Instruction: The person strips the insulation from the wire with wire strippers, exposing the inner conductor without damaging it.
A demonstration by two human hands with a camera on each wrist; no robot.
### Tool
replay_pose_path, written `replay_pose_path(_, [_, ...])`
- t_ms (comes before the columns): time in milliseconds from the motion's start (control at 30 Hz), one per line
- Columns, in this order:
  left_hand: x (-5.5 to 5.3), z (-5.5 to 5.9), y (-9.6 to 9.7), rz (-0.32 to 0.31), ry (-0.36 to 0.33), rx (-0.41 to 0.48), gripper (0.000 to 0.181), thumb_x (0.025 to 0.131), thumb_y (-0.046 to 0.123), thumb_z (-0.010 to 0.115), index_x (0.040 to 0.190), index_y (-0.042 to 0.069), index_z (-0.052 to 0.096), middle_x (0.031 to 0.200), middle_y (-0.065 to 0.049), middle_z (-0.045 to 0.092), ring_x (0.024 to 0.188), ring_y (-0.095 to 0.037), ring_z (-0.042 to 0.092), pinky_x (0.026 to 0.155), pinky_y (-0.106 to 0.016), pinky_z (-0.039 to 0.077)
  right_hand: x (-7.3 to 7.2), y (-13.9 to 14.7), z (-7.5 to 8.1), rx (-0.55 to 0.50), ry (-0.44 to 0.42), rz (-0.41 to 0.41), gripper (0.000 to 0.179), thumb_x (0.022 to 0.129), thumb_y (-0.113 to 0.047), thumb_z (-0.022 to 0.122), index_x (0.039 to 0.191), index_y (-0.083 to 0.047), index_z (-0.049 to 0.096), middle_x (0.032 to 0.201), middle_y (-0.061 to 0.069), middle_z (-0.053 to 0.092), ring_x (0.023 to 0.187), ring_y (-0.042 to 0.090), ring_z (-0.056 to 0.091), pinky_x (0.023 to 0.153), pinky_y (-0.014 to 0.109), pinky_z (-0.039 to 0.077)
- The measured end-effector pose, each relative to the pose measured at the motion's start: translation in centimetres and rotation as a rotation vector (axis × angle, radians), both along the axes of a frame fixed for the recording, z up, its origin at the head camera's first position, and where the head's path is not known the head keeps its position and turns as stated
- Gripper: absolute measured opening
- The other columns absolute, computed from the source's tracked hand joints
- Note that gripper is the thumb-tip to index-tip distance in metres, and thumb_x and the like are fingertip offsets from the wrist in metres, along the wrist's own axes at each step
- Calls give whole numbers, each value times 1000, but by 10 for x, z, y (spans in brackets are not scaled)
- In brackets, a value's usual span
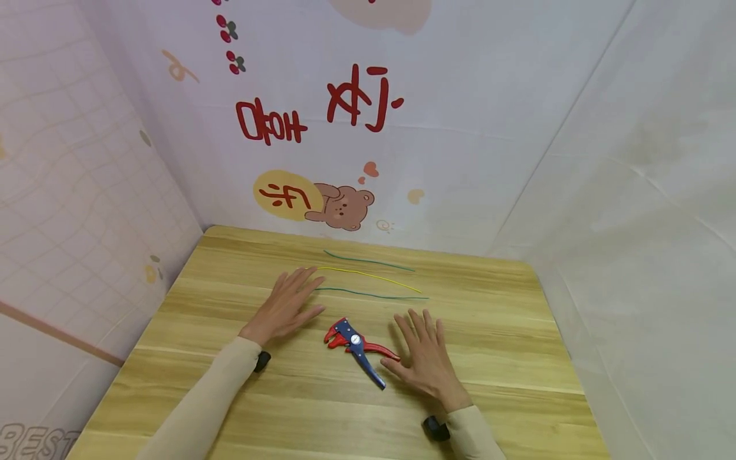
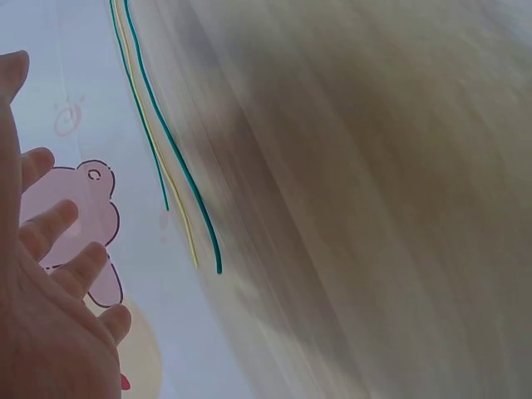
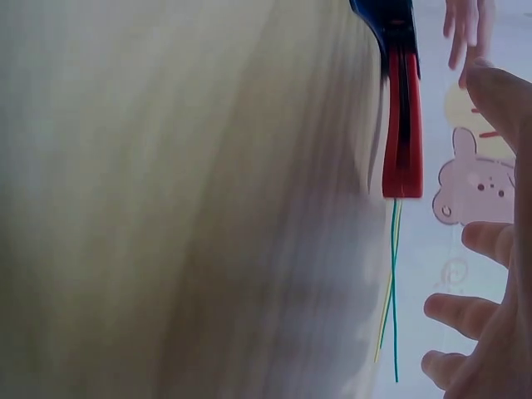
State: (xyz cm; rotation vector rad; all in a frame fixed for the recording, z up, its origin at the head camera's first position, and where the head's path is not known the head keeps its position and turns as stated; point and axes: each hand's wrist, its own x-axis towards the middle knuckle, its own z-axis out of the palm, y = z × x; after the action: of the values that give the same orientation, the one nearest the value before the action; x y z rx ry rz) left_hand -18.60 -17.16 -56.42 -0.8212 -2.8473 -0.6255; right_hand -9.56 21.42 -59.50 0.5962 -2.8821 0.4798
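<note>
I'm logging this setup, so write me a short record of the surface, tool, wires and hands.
surface: wood-grain table
tool: red-and-blue hand tool, lying on the table
wires, farthest to nearest: far green wire; yellow wire; near green wire
left hand: fingers extended near the wires' left ends, holding nothing
right hand: fingers spread beside the tool's handles, holding nothing; whether it touches them is unclear

The head view looks forward and down from above the surface (image 1: pixel 506 332); both wrist views, low, close and turned sideways, share the wires (image 1: pixel 374 276) and bear drawing (image 1: pixel 345 207).
</note>
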Motion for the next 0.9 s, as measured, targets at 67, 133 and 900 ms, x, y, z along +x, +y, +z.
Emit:
replay_pose_path(67, [-2, -1, 2, -8, 11, 11, 68, 111, 43, 71, 169, 13, 52, 180, -21, 43, 167, -52, 39, 135, -77, 22, 1, -3, 0, 1, -6, 10, 99, 93, -71, 78, 172, -20, 48, 176, 24, 47, 167, 58, 35, 131, 82, 24])
replay_pose_path(133, [-4, -2, 4, -14, 7, 20, 68, 111, 42, 71, 169, 12, 52, 178, -22, 45, 166, -52, 40, 135, -77, 23, 2, -6, 0, 3, -14, 19, 99, 94, -72, 78, 172, -20, 47, 176, 24, 47, 167, 58, 35, 131, 82, 24])
replay_pose_path(900, [-23, -6, 36, -119, -33, 3, 57, 114, 35, 67, 162, 5, 59, 169, -27, 54, 161, -49, 47, 135, -69, 32, 10, -35, 4, -50, -154, 131, 107, 91, -75, 81, 174, -18, 44, 177, 19, 46, 168, 56, 33, 133, 80, 26])
